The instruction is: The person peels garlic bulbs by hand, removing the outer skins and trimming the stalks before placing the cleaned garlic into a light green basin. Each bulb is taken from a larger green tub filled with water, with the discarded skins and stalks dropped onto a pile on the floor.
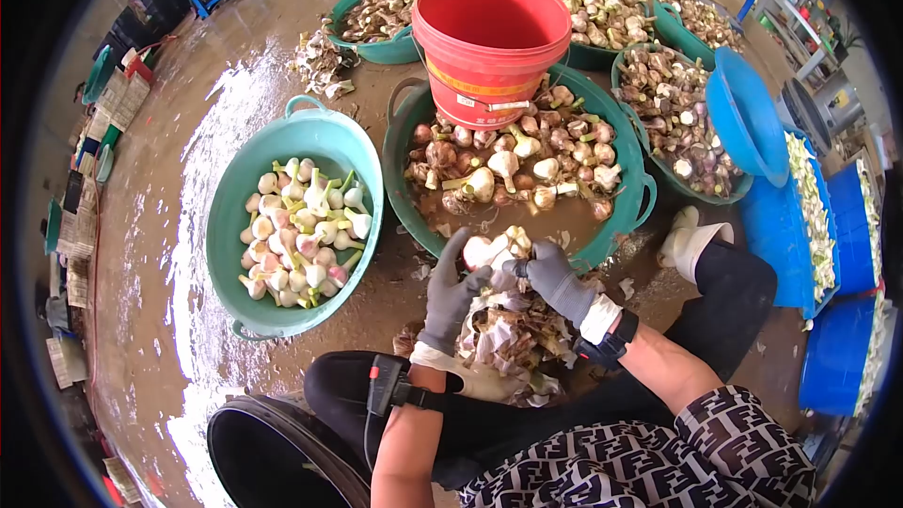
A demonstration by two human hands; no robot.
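Observation:
In grey gloves, both my hands meet over a heap of peeled garlic skins (508, 334) in front of me. My left hand (450, 296) is closed around a garlic bulb (487, 250) with pale, partly stripped skin. The fingers of my right hand (557, 280) pinch at the bulb's other side; exactly what they grip there is partly hidden. Just beyond is a large green tub (395, 183) of unpeeled, brownish garlic bulbs (503, 165) with muddy water. To the left, a lighter green tub (221, 188) contains cleaned white bulbs (292, 235) with short stems.
A red bucket (489, 56) stands at the far side of the large tub. More tubs of garlic (682, 122) line the back and right. A blue basin (748, 118) and blue crates (781, 235) stand right. A black bin (282, 456) is by my left knee; the floor (141, 254) is wet.

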